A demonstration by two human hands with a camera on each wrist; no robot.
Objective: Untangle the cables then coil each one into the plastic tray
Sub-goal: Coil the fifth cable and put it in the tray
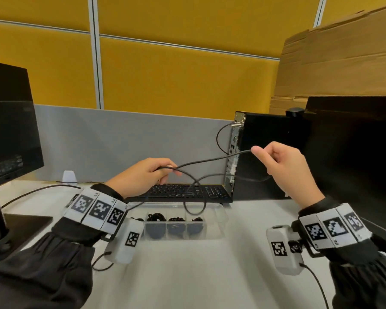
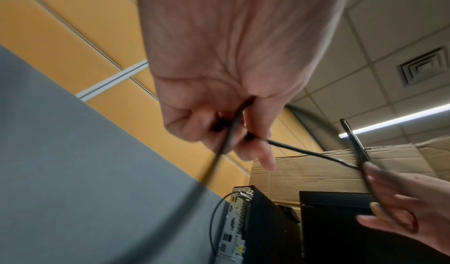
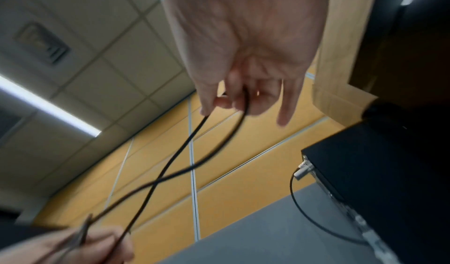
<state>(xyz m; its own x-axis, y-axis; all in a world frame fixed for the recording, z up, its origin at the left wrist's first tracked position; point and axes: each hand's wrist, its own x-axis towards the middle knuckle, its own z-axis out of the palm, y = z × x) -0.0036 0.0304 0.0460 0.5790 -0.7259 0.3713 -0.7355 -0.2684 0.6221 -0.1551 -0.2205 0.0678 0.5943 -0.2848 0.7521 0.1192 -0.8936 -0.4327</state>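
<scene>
A thin black cable (image 1: pixel 210 160) stretches in the air between both hands above the desk. My left hand (image 1: pixel 161 172) pinches one part of it at centre; the left wrist view shows its fingers curled on the cable (image 2: pixel 306 152). My right hand (image 1: pixel 263 156), higher and to the right, pinches it between thumb and forefinger, as the right wrist view shows with the cable (image 3: pixel 180 152) running down from it. The strands cross and a loop (image 1: pixel 194 208) hangs over the clear plastic tray (image 1: pixel 221 216). Several coiled black cables (image 1: pixel 176 224) lie in its compartments.
A black keyboard (image 1: pixel 187 192) lies behind the tray. A computer case (image 1: pixel 265 152) with another cable plugged in stands at the right, beside a dark monitor (image 1: pixel 354 163). Another monitor (image 1: pixel 7 130) stands at the left. Cardboard (image 1: pixel 343 59) leans at the back right.
</scene>
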